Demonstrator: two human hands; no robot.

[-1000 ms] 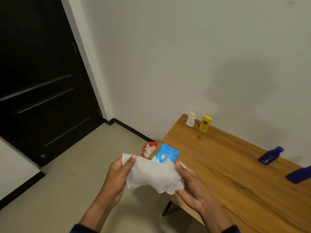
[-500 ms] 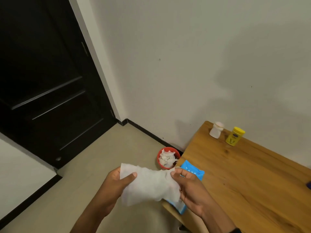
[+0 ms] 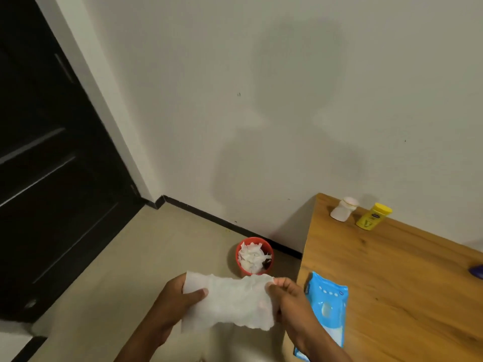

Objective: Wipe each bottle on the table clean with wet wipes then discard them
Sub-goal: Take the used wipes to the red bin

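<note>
While your left hand [image 3: 175, 302] and right hand [image 3: 292, 301] pinch the wet wipe [image 3: 229, 300] spread between them, red bin [image 3: 254, 255] sits just beyond it, wipes pack [image 3: 328, 307] right of it.

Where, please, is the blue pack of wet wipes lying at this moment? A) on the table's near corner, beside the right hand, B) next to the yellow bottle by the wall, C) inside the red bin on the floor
A: the blue pack of wet wipes lies flat on the table at its near corner, right beside the right hand.
</note>
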